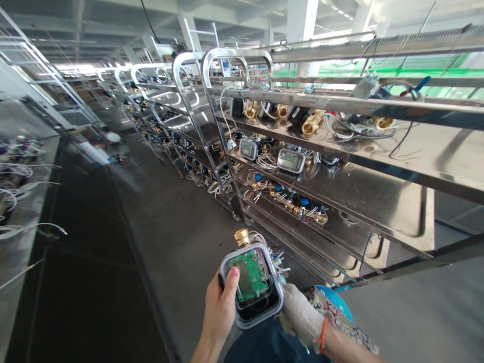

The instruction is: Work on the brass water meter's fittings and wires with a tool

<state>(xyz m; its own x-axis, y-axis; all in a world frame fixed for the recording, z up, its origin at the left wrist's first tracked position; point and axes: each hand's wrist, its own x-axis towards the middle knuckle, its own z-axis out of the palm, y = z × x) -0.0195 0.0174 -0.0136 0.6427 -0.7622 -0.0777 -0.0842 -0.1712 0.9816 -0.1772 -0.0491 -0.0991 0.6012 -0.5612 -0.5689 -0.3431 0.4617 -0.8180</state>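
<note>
I hold a flow meter (pixel 252 290) low in front of me, tilted towards me. It has a grey frame, a clear cover, a green circuit board and a small display. A brass threaded pipe end (pixel 241 236) sticks out at its top, with thin wires (pixel 278 258) bunched behind its right side. My bare left hand (pixel 221 305) is closed on the left edge, its thumb lying on the cover. My right hand (pixel 302 310), in a whitish knit glove with an orange band at the wrist, is closed at the meter's right side; its fingertips are hidden.
A steel shelf rack (pixel 340 186) on the right carries several meters (pixel 291 160) and brass fittings (pixel 312 123). More racks (pixel 151 96) line the aisle. On the left, a bench (pixel 26 201) bears coiled white cables. A round blue thing (pixel 336 300) sits by my right arm.
</note>
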